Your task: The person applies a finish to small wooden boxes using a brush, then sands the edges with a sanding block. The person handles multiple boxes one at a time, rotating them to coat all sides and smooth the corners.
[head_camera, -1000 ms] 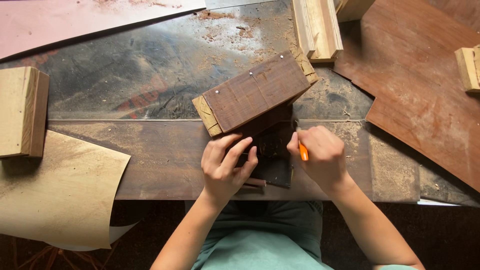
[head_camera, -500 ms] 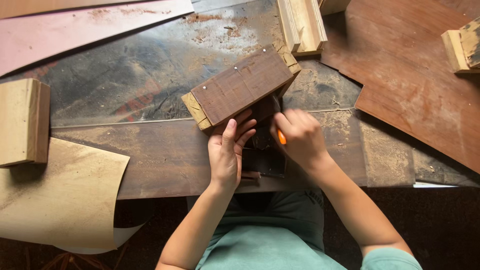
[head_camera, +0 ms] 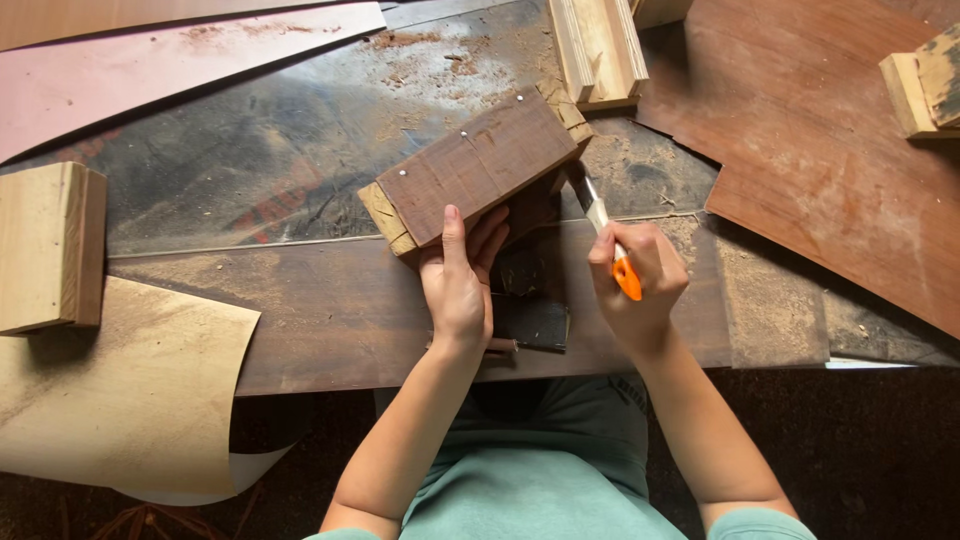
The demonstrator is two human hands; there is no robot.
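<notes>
A person's left hand [head_camera: 458,285] lies flat, fingers extended, on the near edge of a dark brown veneered wooden box with pale end blocks [head_camera: 478,167] at the centre of a dusty workbench [head_camera: 300,310]. The right hand [head_camera: 637,280] is closed around an orange-handled utility knife [head_camera: 610,250] (blade against the box's right side). A pale wooden block [head_camera: 48,248] sits far left.

a dark, sawdust-strewn desk [head_camera: 300,150] carries a veneered wooden box [head_camera: 470,170], pale wood blocks [head_camera: 45,245], and reddish veneer sheets [head_camera: 820,150].
</notes>
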